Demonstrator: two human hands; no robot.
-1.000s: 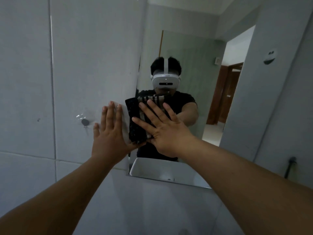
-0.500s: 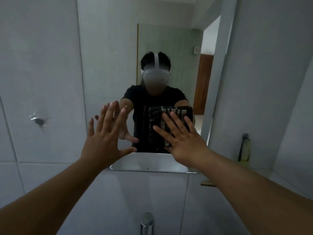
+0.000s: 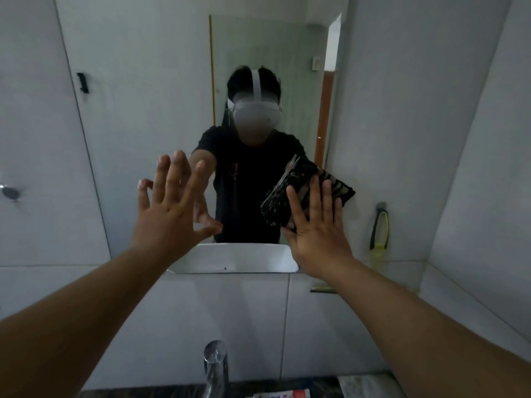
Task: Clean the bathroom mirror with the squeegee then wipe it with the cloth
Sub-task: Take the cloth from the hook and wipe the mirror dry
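Note:
The bathroom mirror hangs on the tiled wall straight ahead, and a person with a headset is reflected in it. My right hand lies flat with its fingers apart and presses a dark striped cloth against the lower right of the glass. My left hand is open with spread fingers at the lower left of the glass, its thumb close to its own reflection. A black and yellow-green squeegee hangs against the wall to the right of the mirror, away from both hands.
A chrome tap stands below between my forearms, at the back of a dark counter. A red and white packet lies on the counter. A small hook sticks out of the left wall tiles. A tiled ledge runs along the right.
My right hand has slid the cloth from the mirror's left edge across to its lower right. My left hand came off the cloth and wall and now hovers by the glass.

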